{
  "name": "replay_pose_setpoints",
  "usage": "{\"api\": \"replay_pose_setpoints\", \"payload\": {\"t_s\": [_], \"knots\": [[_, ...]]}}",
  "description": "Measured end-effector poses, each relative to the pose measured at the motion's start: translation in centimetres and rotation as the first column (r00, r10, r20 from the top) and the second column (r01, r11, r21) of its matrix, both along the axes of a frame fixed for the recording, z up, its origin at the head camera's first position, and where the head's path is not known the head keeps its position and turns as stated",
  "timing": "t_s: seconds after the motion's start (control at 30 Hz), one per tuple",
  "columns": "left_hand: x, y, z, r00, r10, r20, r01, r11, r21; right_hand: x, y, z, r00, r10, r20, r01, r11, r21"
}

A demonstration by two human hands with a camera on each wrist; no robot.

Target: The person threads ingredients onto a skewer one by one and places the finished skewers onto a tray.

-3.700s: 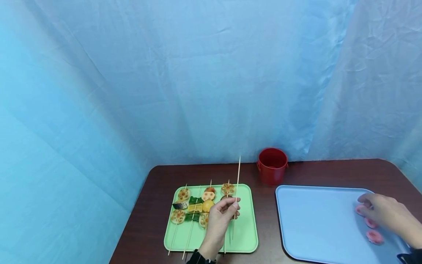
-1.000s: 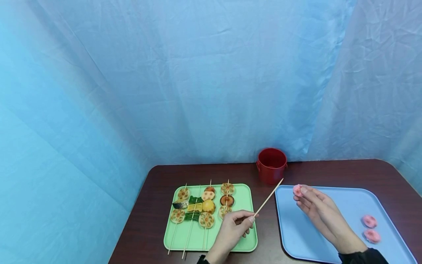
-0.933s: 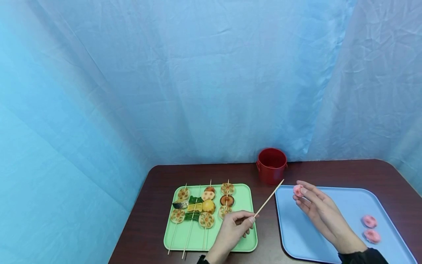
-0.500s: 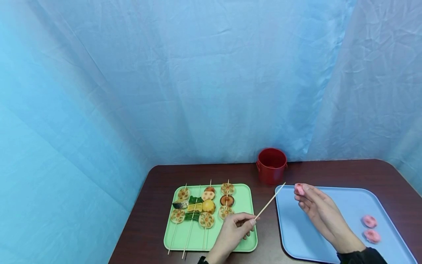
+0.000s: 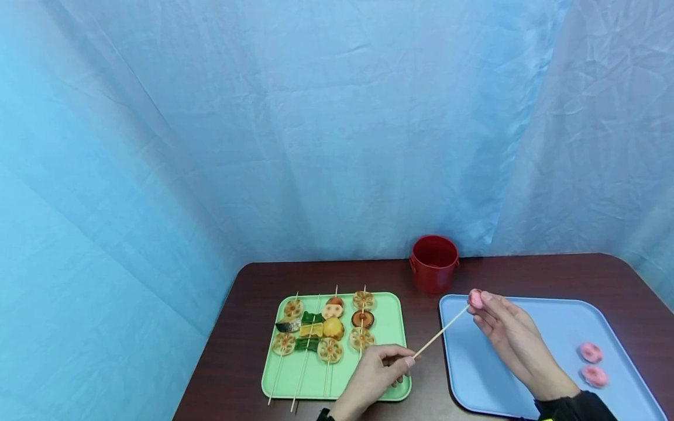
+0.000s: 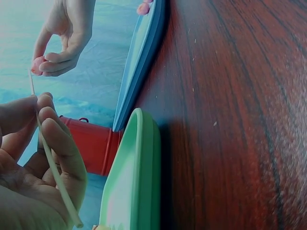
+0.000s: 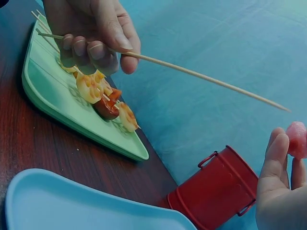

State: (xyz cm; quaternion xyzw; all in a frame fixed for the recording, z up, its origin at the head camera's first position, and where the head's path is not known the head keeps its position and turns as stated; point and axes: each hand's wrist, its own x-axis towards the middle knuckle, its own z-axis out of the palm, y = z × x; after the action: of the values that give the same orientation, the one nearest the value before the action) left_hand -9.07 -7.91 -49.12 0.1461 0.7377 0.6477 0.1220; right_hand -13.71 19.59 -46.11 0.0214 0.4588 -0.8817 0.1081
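Note:
In the head view my left hand (image 5: 375, 374) pinches a bare bamboo skewer (image 5: 439, 333) between thumb and fingers, its tip pointing up and right. My right hand (image 5: 518, 345) holds a small pink round food piece (image 5: 476, 298) by the fingertips, above the blue tray (image 5: 474, 362). The skewer tip overlaps the pink piece in the head view. From the right wrist, a small gap shows between the tip and the pink piece (image 7: 297, 139). Two more pink pieces (image 5: 592, 365) lie on the blue tray's right side.
Several loaded skewers (image 5: 310, 331), with lotus root slices, mushroom and greens, lie on the green tray (image 5: 313, 386) at left. A red bucket (image 5: 434, 275) stands behind, between the trays, on the dark wood table (image 5: 231, 362). Blue cloth (image 5: 368, 128) hangs behind.
Earlier my right hand took a pink piece from the blue tray and brought it left. The skewer has swung from upright to slanting right, its tip moving up to the piece.

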Motion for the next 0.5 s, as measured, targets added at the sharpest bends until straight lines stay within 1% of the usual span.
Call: {"api": "replay_pose_setpoints", "payload": {"t_s": [0.1,0.27,0.4,0.5], "knots": [[-0.03,0.03,-0.20,1.000,0.001,0.010,-0.001,1.000,-0.010,-0.02,-0.11,-0.01,1.000,-0.003,-0.029,0.003,1.000,-0.004],[-0.14,0.08,-0.53,1.000,0.004,0.016,-0.004,1.000,-0.010,0.01,-0.33,0.06,0.999,-0.009,-0.049,0.011,0.999,0.049],[-0.18,0.11,-0.50,1.000,0.005,0.011,-0.004,1.000,-0.012,0.07,-0.48,0.21,0.998,-0.013,-0.053,0.017,0.998,0.064],[-0.17,0.16,-0.37,1.000,0.004,0.013,-0.004,1.000,-0.007,0.15,-0.57,0.31,0.997,-0.014,-0.080,0.021,0.997,0.079]]}}
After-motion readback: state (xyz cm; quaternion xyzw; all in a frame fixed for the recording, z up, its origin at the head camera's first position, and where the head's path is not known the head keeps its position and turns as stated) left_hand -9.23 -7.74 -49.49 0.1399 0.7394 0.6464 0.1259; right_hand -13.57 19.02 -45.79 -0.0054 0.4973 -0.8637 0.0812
